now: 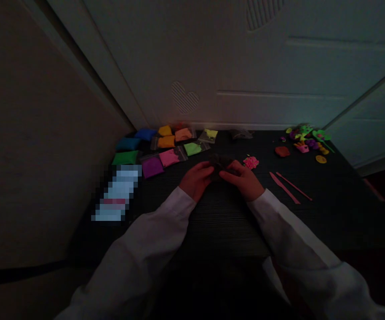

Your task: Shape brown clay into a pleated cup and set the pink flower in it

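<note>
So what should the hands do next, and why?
Maybe the right hand should loosen its fingers a little while the left hand holds on. Both hands hold the dark thing and cover parts of it, and it's too dim to see its shape clearly.

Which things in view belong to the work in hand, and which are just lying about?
In hand:
dark, indistinct item, held by left hand and right hand

Apparently lying about, untouched:
flat multicoloured plastic packets
two slender pink tools
bumpy pink cluster
rounded reddish-brown lump
multicoloured pile of small shapes
</note>
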`<state>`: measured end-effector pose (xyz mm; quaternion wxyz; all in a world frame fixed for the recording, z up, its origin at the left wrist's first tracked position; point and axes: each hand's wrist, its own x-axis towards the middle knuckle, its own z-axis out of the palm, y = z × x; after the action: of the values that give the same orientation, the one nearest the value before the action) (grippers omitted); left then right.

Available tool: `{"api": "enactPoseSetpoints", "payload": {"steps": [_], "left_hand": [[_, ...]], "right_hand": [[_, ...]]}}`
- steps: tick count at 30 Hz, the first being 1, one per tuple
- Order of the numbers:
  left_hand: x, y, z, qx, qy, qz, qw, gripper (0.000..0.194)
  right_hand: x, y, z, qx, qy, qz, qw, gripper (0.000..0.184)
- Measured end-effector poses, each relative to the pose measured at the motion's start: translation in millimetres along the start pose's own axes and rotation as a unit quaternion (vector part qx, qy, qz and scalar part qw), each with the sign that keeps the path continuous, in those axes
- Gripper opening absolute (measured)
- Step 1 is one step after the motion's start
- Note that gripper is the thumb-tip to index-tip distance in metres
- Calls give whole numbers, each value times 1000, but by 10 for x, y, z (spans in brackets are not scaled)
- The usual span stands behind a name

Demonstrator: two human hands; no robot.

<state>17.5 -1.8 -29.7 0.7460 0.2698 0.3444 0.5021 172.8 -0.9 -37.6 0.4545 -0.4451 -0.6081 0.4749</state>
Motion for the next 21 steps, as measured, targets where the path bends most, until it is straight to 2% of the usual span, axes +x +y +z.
{"api": "enactPoseSetpoints", "payload": {"steps": [4,8,14,21], "left_hand": [[39,-48,-45,85,7,50,995,30],[72,-40,-99,178,15,91,980,32],[86,11,-145,301,15,132,944,25],[128,55,-177,416,37,174,892,20]], "right_hand": [[-6,-6,-6,-4,-3,-9,1000,28],[-10,14,-19,-40,6,-32,999,26],[-8,24,-45,-138,19,-69,988,21],[23,110,-72,-264,6,-89,960,20]]}}
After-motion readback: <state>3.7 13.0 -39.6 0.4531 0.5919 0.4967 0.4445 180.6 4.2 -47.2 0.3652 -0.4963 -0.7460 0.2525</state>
